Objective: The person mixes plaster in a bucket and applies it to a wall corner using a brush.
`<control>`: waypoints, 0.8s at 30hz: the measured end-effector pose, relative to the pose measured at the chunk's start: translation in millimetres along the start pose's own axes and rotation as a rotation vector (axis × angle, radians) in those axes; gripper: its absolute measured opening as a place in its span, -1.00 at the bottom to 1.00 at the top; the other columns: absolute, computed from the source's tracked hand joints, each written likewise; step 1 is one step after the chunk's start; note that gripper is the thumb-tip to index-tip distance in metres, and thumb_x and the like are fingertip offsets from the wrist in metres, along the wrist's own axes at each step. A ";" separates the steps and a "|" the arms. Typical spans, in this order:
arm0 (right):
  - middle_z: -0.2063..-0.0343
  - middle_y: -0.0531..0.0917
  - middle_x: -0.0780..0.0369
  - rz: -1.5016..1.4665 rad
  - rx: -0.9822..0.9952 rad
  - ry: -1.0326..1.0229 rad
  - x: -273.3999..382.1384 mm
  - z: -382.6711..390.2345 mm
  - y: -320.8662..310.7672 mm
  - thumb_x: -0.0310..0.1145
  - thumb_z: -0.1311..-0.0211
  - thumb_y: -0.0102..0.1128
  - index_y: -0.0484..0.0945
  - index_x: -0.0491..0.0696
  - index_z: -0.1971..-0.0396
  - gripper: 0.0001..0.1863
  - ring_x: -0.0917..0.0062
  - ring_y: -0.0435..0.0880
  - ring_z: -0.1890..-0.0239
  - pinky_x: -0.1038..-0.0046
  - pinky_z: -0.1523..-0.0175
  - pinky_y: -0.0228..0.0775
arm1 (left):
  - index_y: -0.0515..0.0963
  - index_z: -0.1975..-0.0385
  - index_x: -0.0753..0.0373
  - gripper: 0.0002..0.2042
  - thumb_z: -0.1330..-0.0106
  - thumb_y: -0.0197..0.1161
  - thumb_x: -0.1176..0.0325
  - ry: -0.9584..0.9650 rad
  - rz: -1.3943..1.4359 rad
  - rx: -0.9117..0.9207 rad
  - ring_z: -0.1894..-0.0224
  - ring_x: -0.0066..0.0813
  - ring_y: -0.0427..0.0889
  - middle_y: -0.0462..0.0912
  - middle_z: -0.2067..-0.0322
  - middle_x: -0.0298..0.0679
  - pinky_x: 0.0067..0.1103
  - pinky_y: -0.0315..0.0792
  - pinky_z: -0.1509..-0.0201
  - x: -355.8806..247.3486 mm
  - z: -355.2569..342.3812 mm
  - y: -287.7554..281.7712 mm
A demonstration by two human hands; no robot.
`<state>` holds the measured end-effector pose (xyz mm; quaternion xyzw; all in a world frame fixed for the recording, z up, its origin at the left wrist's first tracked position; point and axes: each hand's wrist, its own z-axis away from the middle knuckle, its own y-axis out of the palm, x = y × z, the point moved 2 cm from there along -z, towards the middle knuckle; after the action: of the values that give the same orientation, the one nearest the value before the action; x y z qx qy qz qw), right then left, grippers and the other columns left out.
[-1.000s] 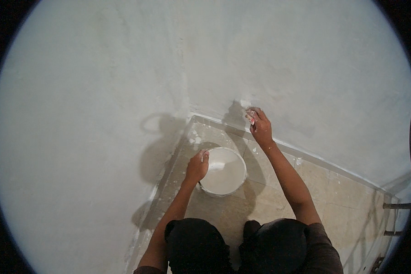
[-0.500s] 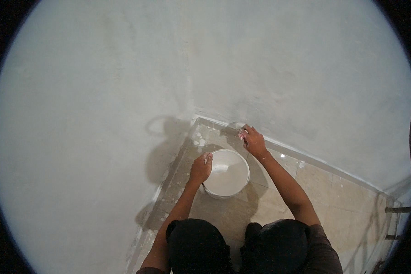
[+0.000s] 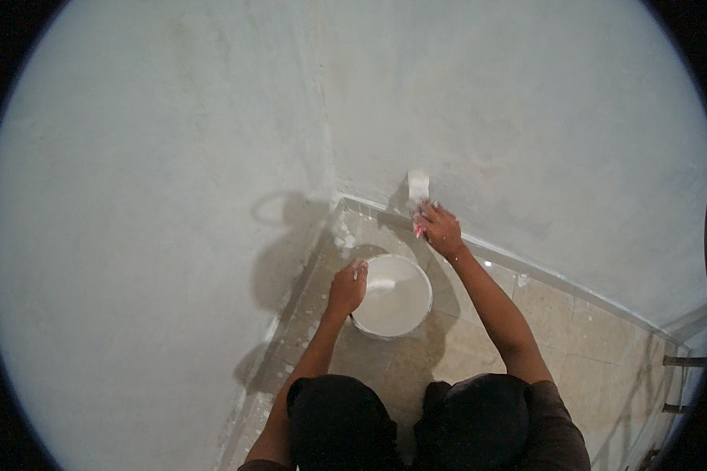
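Observation:
My left hand (image 3: 347, 289) is closed on the near-left rim of a white bucket (image 3: 390, 337) that holds white paint (image 3: 393, 306). The bucket stands on the tiled floor close to the corner. Beyond it, my right hand (image 3: 441, 230) is at the foot of the right-hand wall, fingers wrapped round a paintbrush (image 3: 419, 228) with a reddish handle. Motion and my fingers partly hide the brush, so its bristles are hard to make out. Just above it a short, bright white paint stroke (image 3: 418, 185) shows on the wall. White paint smears my fingers.
Two pale grey walls (image 3: 149, 196) (image 3: 526, 118) meet in the corner ahead. White paint spots (image 3: 344, 237) dot the beige tiles (image 3: 479, 341). My dark-clad knees (image 3: 342, 420) are close below the bucket. Dark bars (image 3: 686, 361) stand at the far right.
My right hand has moved slightly forward and right with the paintbrush. A white stroke now shows on the wall above it. My left hand stays on the bucket rim.

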<state>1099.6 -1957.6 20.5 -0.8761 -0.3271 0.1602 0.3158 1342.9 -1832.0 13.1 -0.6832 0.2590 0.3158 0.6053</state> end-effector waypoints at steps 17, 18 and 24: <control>0.05 0.58 0.18 -0.145 -0.373 0.008 6.6 -49.0 -29.3 -0.47 0.15 0.37 0.61 0.05 0.19 -0.61 0.19 0.60 -0.01 0.25 0.06 0.56 | 0.54 -0.05 0.30 -0.60 -0.42 0.03 0.12 0.022 0.037 -0.029 -0.02 0.11 0.58 0.63 0.08 0.12 -0.24 0.41 -0.13 21.6 -5.7 6.9; 0.03 0.57 0.19 -0.108 -0.216 0.008 1.5 -34.6 -8.7 -0.45 0.14 0.37 0.60 0.06 0.17 -0.59 0.19 0.58 -0.04 0.24 0.07 0.57 | 0.54 -0.05 0.30 -0.60 -0.42 0.03 0.12 0.029 0.039 -0.026 -0.02 0.11 0.58 0.63 0.08 0.12 -0.24 0.41 -0.13 20.3 -7.1 8.5; 0.10 0.52 0.21 -0.218 0.187 0.159 12.7 6.6 35.7 -0.58 0.16 0.26 0.52 0.03 0.08 -0.50 0.20 0.57 0.02 0.24 0.11 0.59 | 0.55 -0.05 0.28 -0.58 -0.41 0.04 0.09 -0.001 0.027 -0.004 -0.09 0.06 0.55 0.59 0.01 0.11 -0.27 0.38 -0.19 22.2 -7.4 9.4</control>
<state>1122.6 -1967.0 -8.9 -0.8121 -0.3777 0.0848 0.4365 1351.7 -1840.0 -9.2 -0.6809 0.2672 0.3246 0.5997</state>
